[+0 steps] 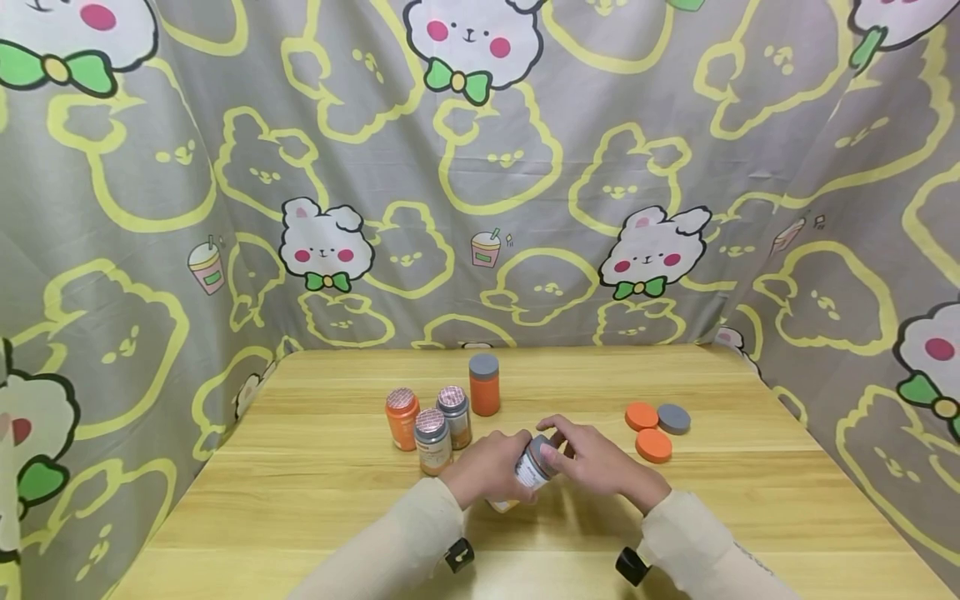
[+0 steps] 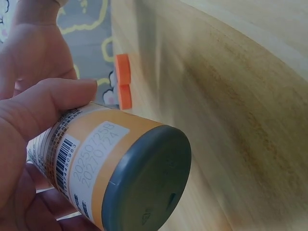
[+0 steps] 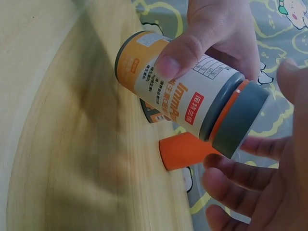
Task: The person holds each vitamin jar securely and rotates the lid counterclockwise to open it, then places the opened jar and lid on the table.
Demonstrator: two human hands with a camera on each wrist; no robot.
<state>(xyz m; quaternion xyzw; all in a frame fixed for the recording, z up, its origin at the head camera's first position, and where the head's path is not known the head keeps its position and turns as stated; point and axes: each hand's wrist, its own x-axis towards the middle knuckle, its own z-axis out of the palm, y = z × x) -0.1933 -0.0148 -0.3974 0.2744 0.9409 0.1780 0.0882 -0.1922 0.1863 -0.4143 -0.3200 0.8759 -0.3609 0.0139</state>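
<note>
My left hand (image 1: pixel 491 467) grips a tilted supplement bottle (image 3: pixel 173 82) with an orange and white label, thumb and fingers round its body. Its dark base (image 2: pixel 149 183) faces the left wrist camera. On its top sits a grey cap (image 3: pixel 243 120), with an orange band showing beneath the cap. The right hand (image 1: pixel 592 458) is beside that cap with bent, spread fingers. In the right wrist view its thumb stands away from the cap and the fingers (image 3: pixel 240 187) lie below and behind it; whether a fingertip touches it, I cannot tell.
Left of the hands stand an orange bottle (image 1: pixel 402 425) and two grey bottles (image 1: pixel 433 454) (image 1: pixel 459 423), uncapped with foil-like tops. Behind is an orange bottle with a grey cap (image 1: pixel 485 387). Two orange caps (image 1: pixel 641 416) (image 1: pixel 654 446) and a grey cap (image 1: pixel 674 419) lie at right.
</note>
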